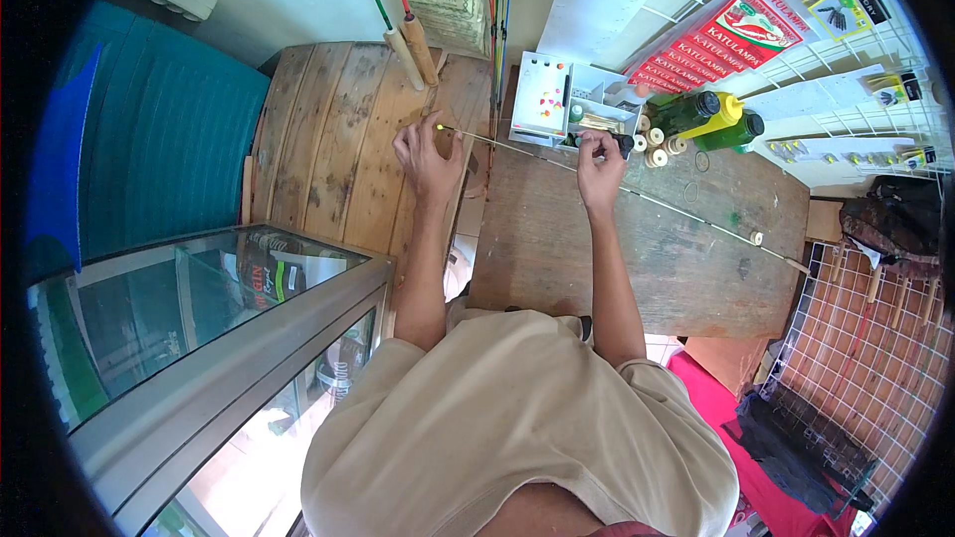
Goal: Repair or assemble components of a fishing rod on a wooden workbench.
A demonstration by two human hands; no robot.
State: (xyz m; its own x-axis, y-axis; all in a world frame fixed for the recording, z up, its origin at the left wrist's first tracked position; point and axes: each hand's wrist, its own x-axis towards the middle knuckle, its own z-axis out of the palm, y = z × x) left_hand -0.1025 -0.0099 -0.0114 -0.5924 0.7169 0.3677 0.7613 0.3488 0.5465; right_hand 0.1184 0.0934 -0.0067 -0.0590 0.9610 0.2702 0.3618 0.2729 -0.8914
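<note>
A thin fishing rod (686,211) lies slantwise over the table, its yellow-tipped end (440,127) at the upper left and its light handle (797,265) at the lower right. My left hand (430,164) is around the yellow tip, with thumb and index finger apart. My right hand (600,179) is over the middle of the rod, at the front edge of a white compartment box (519,104). Its fingers are bent together, and what they hold is hidden. A dark object (625,144) shows right beside these fingertips; its kind is unclear.
Several thread spools (656,157) and bottles with black and yellow caps (724,117) stand right of the box. More rods (406,60) lean at the back. A glass display case (229,308) stands at the left, and a white wire grid (865,338) at the right.
</note>
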